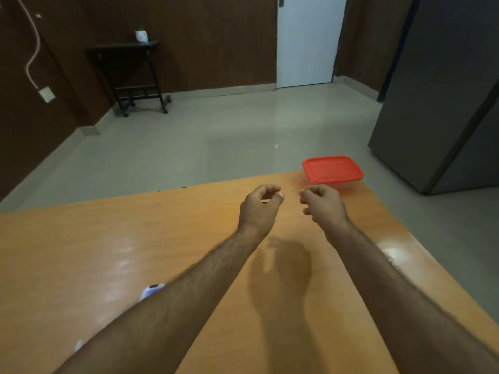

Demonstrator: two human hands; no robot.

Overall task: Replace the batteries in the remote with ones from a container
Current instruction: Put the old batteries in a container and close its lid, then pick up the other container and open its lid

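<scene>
A clear container with a red lid (332,169) stands at the far right corner of the orange table (81,252). Both my arms stretch out over the table toward it. My left hand (260,206) hovers just left of the container, its fingers loosely curled around nothing. My right hand (322,205) hovers right in front of the container, also loosely curled and holding nothing. A white remote (152,290) lies near the front left of the table, mostly hidden under my left forearm; another pale bit (78,345) shows lower down.
Beyond the table is a tiled floor. A dark cabinet or fridge (437,90) stands at the right, a black side table (129,74) with a small potted plant (141,35) at the far wall, and a white door (307,41) behind.
</scene>
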